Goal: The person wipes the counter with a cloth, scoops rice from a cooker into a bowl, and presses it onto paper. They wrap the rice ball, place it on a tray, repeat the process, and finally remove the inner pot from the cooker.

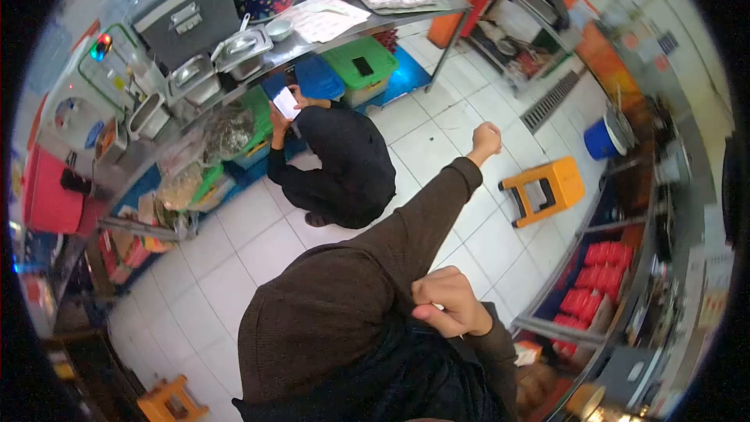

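My left hand (pixel 486 141) is stretched out over the tiled floor, its fingers curled closed with nothing visible in them. A brown sleeve (pixel 426 207) covers that arm. Closer to my body, my right hand (pixel 451 301) is closed in front of the brown clothing, thumb against curled fingers. A tiny pale spot shows at its fingers, too small to name. An orange stool (pixel 544 191) stands on the floor to the right of my left hand.
A person in black (pixel 340 164) crouches at the left, holding a lit phone (pixel 286 103). Behind, a metal table (pixel 312 45) bears pots and trays; lidded bins (pixel 361 66) stand below. At right are a blue bucket (pixel 600 141) and shelves with red packs (pixel 605 266).
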A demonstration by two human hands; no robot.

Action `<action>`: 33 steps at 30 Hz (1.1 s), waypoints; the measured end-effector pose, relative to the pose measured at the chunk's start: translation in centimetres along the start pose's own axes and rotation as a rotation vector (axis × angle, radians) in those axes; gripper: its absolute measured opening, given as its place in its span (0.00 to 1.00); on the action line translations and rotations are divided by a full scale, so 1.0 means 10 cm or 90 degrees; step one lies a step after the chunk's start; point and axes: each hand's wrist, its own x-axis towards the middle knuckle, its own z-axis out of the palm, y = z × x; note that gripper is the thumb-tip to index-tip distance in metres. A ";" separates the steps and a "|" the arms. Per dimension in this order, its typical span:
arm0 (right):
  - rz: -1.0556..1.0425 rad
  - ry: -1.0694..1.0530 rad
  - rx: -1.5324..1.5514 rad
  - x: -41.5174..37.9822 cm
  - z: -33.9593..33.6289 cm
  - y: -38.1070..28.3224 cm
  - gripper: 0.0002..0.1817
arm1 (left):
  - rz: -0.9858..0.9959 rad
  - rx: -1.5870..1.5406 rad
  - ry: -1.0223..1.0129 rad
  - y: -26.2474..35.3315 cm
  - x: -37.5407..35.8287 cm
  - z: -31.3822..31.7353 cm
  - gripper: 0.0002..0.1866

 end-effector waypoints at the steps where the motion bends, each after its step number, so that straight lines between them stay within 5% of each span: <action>1: 0.009 0.025 0.051 -0.13 -0.04 0.09 0.16 | -0.064 -0.238 0.159 0.15 0.04 0.13 0.19; 2: 0.018 0.052 0.101 -0.28 -0.09 0.20 0.13 | -0.123 -0.478 0.312 0.34 0.05 0.24 0.16; 4: 0.320 0.067 0.481 -0.50 -1.30 1.18 0.08 | -0.142 -0.419 0.151 0.33 1.02 0.72 0.15; 6: 0.453 -0.062 0.371 -0.73 -2.16 2.02 0.10 | -0.011 -0.358 -0.050 0.67 1.30 1.18 0.13; 7: 0.583 -0.043 0.209 -0.95 -2.56 2.37 0.11 | 0.050 -0.174 -0.140 0.85 1.18 1.43 0.14; 9: 0.708 0.154 0.123 -1.88 -3.41 3.31 0.16 | 0.125 0.044 -0.432 0.93 0.78 1.79 0.11; 10: 0.747 0.257 0.094 -2.41 -3.90 3.73 0.15 | 0.288 -0.011 -0.624 0.46 0.81 2.23 0.16; 12: 0.797 0.482 0.038 -3.45 -4.86 4.54 0.14 | 0.180 0.338 -0.963 1.13 0.18 2.22 0.23; 13: 1.018 0.643 0.027 -3.69 -5.36 4.74 0.11 | 0.318 0.400 -1.048 0.89 0.20 2.44 0.24; 15: 0.973 0.609 -0.109 -4.39 -6.26 5.39 0.09 | 0.214 0.294 -0.722 0.98 0.26 2.20 0.24; 16: 0.953 0.658 -0.112 -4.12 -6.51 5.45 0.10 | 0.314 0.247 -0.598 0.90 0.52 2.18 0.18; 18: 0.942 0.738 0.008 -3.42 -6.96 5.86 0.09 | 0.278 0.326 -0.541 1.19 0.93 2.03 0.16; 20: 0.848 0.604 0.100 -2.63 -7.38 6.32 0.05 | 0.311 0.212 -0.528 1.33 1.32 1.99 0.17; 22: 0.846 0.622 0.081 -1.32 -7.34 6.48 0.07 | 0.342 -0.012 -0.591 1.62 1.75 1.73 0.17; 24: 0.836 0.555 0.186 -0.30 -7.39 7.05 0.06 | 0.296 0.054 -0.551 1.73 2.08 1.36 0.17; 25: 0.721 0.546 0.232 0.18 -7.28 7.18 0.05 | 0.274 0.083 -0.532 1.77 2.20 1.18 0.17; 29: 0.535 0.242 0.134 2.02 -6.86 7.04 0.15 | 0.196 0.140 -0.235 1.76 2.60 0.33 0.18; 32: 0.332 0.039 0.073 2.81 -6.62 6.69 0.10 | -0.051 0.130 0.069 1.65 2.70 -0.51 0.20; 33: 0.297 0.003 0.076 3.02 -6.59 6.58 0.10 | 0.116 0.236 0.263 1.10 2.84 -0.86 0.15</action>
